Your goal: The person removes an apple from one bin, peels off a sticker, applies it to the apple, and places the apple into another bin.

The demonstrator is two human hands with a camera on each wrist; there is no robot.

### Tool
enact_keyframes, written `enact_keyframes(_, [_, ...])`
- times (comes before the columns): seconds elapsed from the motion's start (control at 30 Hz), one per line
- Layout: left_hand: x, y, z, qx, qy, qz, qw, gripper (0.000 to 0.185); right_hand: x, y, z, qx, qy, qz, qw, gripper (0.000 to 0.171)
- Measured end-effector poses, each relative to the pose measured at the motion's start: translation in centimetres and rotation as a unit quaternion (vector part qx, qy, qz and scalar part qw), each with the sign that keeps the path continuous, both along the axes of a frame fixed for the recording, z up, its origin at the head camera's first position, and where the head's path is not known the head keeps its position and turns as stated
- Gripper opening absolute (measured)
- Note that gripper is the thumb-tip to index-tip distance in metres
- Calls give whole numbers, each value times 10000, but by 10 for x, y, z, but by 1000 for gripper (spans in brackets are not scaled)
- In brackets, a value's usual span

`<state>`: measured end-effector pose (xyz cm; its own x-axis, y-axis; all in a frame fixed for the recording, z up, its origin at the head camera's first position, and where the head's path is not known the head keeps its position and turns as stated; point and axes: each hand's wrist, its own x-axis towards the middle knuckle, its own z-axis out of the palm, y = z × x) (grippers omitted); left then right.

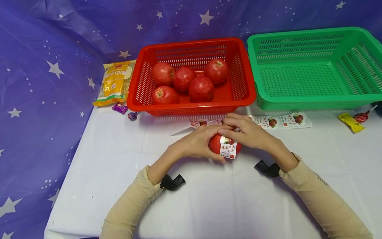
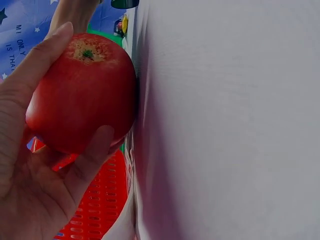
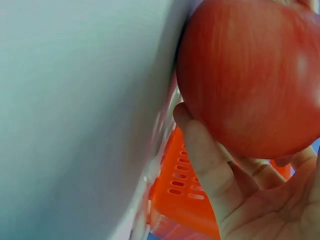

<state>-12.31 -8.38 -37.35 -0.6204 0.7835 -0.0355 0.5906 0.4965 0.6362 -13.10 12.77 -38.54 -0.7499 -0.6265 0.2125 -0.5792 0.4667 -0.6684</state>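
Note:
A red apple (image 1: 215, 145) rests on the white table (image 1: 209, 199) between both hands, with a white and red sticker (image 1: 228, 148) on its near side. My left hand (image 1: 198, 143) curls round the apple's left side; in the left wrist view the apple (image 2: 82, 92) sits against the palm with the thumb (image 2: 90, 155) under it. My right hand (image 1: 246, 132) grips the apple from the right, its fingertips on top at the sticker. The right wrist view shows the apple (image 3: 250, 75) cupped by the fingers (image 3: 205, 155).
A red basket (image 1: 191, 76) holding several red apples stands behind the hands, with an empty green basket (image 1: 316, 66) to its right. A strip of stickers (image 1: 280, 121) lies in front of the baskets. A yellow snack bag (image 1: 114, 83) and wrapped candies (image 1: 120, 108) lie left, more sweets (image 1: 355, 120) right.

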Motion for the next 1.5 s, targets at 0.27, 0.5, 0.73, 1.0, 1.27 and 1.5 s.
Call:
enact_keyframes(0.27, [1,0,-1,-210,-488,193,9984,105,-3,5,0,-120,-993,-87,9949,12])
enact_keyframes(0.5, [-2,-1,-4,58,-508,72,9987,96,-1,8,5,1,-1870,642,9803,37])
enact_keyframes(0.73, [1,1,-4,0,-348,-14,9994,96,6,7,7,229,-1862,789,9791,61])
enact_keyframes(1.0, [3,3,-2,-604,-154,-74,9980,98,25,-5,25,1482,-1311,358,9796,120])
enact_keyframes(1.27, [-8,-14,65,-1174,-944,-786,9855,83,36,7,36,2018,-1586,821,9630,113])
enact_keyframes(1.5, [-57,42,73,437,-110,940,9946,80,18,80,94,1285,-1592,442,9779,90])
